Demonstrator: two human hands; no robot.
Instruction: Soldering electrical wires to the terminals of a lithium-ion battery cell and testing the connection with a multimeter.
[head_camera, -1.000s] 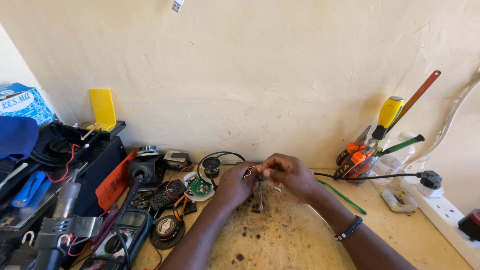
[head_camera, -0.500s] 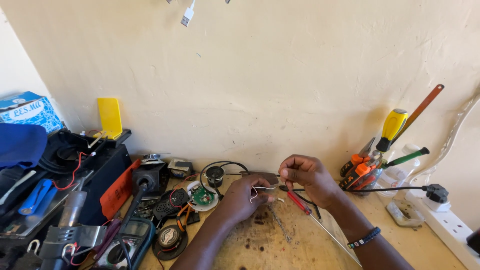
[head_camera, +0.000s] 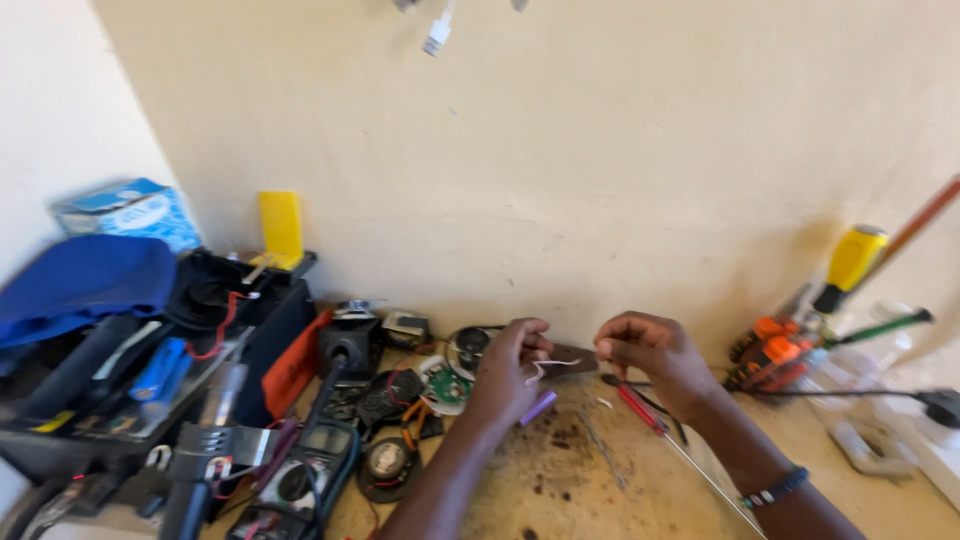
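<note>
**Over the workbench, two hands pinch one thin wire**

Near the bottom edge, the wooden workbench is scratched and has dark burn spots. A meter and a round speaker lie close by on the left side, in a big pile of parts.

A bit farther in, the left hand is closed with its fingertips pinched on a thin pale wire. The right hand is closed too, and it seems to pinch the other end, though its fingertips are partly hidden. The wire hangs in the air between the two hands, just above the bench. A small purple piece sticks out under the left hand. A red-handled tool lies right under the right hand.

That wire is very thin. If the hands pull too hard, it may snap or slip out. A dropped bit could get lost in the pile. A wrist could also bump the tool and roll it away.

Farther back, a green circuit board sits among loose wires. Screwdrivers lean by the wall. A black cord runs across the bench on the right, and an arm may catch on it.
</note>
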